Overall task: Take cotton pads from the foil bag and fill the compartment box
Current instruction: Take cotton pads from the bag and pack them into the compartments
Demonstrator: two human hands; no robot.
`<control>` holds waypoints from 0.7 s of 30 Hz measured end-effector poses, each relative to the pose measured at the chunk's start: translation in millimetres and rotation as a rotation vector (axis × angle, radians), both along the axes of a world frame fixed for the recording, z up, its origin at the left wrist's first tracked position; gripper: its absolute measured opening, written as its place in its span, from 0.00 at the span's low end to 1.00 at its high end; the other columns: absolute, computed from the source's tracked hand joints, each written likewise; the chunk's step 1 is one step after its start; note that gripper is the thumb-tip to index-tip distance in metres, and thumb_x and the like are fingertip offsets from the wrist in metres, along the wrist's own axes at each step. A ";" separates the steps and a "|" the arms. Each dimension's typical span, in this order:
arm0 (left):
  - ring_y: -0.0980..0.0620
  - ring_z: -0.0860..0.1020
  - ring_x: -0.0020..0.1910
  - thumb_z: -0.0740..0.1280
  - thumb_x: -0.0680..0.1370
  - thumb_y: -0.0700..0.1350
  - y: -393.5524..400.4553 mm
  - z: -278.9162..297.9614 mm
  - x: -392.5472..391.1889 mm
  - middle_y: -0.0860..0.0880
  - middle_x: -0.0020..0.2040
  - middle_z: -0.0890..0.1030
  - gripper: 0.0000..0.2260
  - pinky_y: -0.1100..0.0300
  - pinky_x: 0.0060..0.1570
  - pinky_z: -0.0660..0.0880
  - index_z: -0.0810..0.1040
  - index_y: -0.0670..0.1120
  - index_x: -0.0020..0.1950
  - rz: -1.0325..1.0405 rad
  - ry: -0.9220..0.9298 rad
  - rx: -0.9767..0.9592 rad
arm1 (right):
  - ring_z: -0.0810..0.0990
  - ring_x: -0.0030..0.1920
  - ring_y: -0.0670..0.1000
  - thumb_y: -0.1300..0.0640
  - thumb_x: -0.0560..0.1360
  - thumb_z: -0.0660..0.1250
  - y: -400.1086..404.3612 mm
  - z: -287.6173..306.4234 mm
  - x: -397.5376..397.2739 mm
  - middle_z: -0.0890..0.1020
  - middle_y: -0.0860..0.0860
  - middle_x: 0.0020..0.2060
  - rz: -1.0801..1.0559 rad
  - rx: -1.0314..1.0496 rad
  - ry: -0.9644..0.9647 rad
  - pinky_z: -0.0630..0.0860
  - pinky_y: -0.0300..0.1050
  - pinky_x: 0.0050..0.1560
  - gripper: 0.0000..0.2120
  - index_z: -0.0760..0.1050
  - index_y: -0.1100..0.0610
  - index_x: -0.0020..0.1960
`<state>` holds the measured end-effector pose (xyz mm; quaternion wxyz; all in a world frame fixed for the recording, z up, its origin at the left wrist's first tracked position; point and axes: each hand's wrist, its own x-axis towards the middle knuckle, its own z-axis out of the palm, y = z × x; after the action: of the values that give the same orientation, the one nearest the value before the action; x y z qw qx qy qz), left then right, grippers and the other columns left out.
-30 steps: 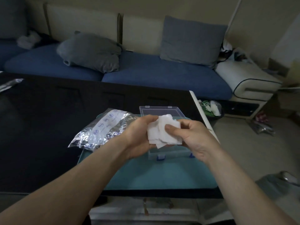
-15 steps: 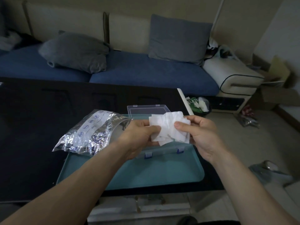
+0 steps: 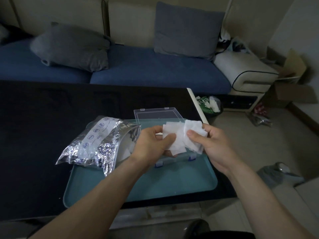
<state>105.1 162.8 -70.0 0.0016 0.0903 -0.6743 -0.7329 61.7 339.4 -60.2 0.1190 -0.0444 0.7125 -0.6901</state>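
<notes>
Since the earlier frame my hands have drawn slightly apart, and the bunch of white square cotton pads [image 3: 183,137] is fanned wider between them. My left hand [image 3: 151,144] grips the left side of the bunch, thumb pressed across the front and fingers curled behind. My right hand [image 3: 214,144] pinches the right side, thumb on the front face, fingers wrapped behind.

The pads are held in the air, directly over the clear plastic compartment box [image 3: 174,157], which lies under both hands. Only its near wall with two blue latches is visible below my knuckles; whether any compartment holds pads I cannot tell. Its transparent lid [image 3: 158,114] lies open beyond my fingers.

The crinkled silver foil bag [image 3: 101,144] lies to the left of my left hand, its open mouth towards that wrist, white pads visible inside. Box and bag rest on a teal rectangular tray [image 3: 172,183] beneath my forearms, set on a black table [image 3: 34,126].
</notes>
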 end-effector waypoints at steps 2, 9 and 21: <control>0.40 0.85 0.39 0.68 0.79 0.38 -5.1 -0.3 -2.4 0.44 0.41 0.86 0.05 0.49 0.41 0.83 0.80 0.44 0.53 0.010 -0.006 -0.013 | 0.85 0.53 0.58 0.61 0.78 0.71 2.0 -2.2 -2.7 0.87 0.56 0.50 -0.068 0.007 0.007 0.81 0.55 0.55 0.07 0.82 0.58 0.55; 0.39 0.85 0.39 0.65 0.81 0.37 -16.4 -0.7 -9.7 0.42 0.42 0.86 0.06 0.46 0.40 0.83 0.80 0.41 0.57 -0.003 -0.005 -0.078 | 0.86 0.48 0.53 0.59 0.67 0.74 6.1 5.2 0.4 0.87 0.57 0.50 0.045 -0.184 -0.141 0.84 0.42 0.43 0.19 0.80 0.62 0.57; 0.52 0.82 0.34 0.64 0.82 0.40 -17.0 10.7 12.3 0.45 0.38 0.84 0.09 0.59 0.34 0.80 0.81 0.35 0.50 -0.053 -0.071 -0.181 | 0.87 0.44 0.48 0.58 0.63 0.83 -17.9 3.7 -3.0 0.87 0.50 0.43 0.124 0.220 0.167 0.83 0.41 0.42 0.16 0.83 0.56 0.49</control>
<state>117.4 145.7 -59.3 -0.0335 0.0980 -0.7394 -0.6652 58.7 321.5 -56.5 0.1058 -0.1324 0.7871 -0.5930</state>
